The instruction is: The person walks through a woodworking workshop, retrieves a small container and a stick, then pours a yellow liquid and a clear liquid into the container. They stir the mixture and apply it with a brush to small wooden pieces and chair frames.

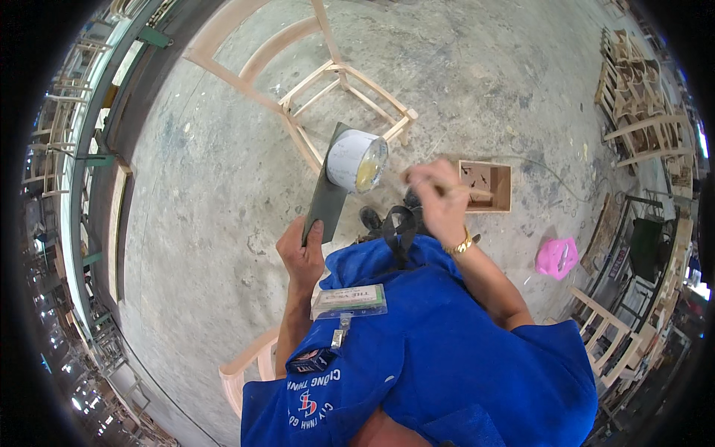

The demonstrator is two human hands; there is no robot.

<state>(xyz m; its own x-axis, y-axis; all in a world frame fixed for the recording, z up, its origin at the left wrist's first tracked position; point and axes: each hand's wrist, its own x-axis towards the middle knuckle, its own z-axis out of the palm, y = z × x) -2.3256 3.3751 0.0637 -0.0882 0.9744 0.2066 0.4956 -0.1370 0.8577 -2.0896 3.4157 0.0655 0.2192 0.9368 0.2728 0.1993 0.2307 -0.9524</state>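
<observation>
My left hand [304, 249] grips the lower end of a dark, flat board [325, 205], thumb on its face. A white round can [350, 160] with yellowish stuff at its open end rests against the board's upper part. To the right of the can, my right hand [439, 197], smeared by motion, is closed round a light wooden stick-like handle [471, 191]. What is at the handle's other end is too blurred to tell. Beyond the can stands a bare wooden chair frame [305, 82], with an open seat and a curved back.
A small wooden box [505, 195] with dark bits inside sits on the concrete floor [484, 89] to the right. Farther right lies a pink plastic thing [556, 258]. Stacked wooden chair parts [640, 97] line the right side. Along the left runs a green metal frame [88, 186].
</observation>
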